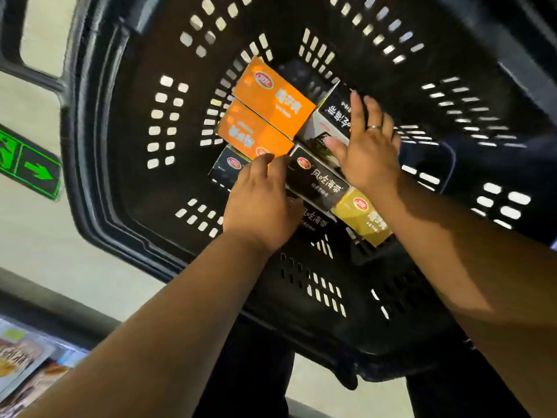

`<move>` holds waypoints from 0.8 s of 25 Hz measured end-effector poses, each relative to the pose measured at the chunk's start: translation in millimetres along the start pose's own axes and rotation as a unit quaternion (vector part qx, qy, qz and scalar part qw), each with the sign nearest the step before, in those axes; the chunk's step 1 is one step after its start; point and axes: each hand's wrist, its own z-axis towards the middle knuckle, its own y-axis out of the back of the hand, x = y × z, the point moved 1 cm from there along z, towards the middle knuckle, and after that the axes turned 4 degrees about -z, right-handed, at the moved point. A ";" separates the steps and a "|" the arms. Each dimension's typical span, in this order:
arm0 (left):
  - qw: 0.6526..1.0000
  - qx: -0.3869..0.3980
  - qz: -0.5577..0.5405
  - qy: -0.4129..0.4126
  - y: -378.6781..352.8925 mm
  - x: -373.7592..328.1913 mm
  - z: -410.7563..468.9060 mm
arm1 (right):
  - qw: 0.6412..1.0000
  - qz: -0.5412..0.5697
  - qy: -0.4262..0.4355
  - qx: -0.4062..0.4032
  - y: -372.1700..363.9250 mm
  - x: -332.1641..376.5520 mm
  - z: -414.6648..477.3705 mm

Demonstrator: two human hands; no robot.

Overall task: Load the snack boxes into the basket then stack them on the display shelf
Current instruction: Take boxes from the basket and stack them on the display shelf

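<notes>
Left grip (262, 206) pinching black box (319, 181), right grip (370, 152) flat, half-hiding white-sided box (334, 110)

Ring (374, 127) on right hand (369, 152), perhaps dark trousers (250, 372)

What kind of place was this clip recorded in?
Probably a shop: a black shopping basket holds branded snack boxes, packaged goods lie at lower left, and a green exit sign shows.
</notes>
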 end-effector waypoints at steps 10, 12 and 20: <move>0.997 0.049 -0.058 0.000 33.2 -6.9 2.3 | 0.996 0.044 0.006 -0.080 74.5 -0.8 -68.2; 0.995 0.055 -0.082 -0.013 44.7 -12.0 -2.8 | 0.994 0.081 0.006 -0.076 96.4 -1.3 -86.6; 0.950 0.162 -0.255 0.078 67.4 -0.5 -30.9 | 0.867 0.453 0.010 0.209 108.3 23.4 -125.0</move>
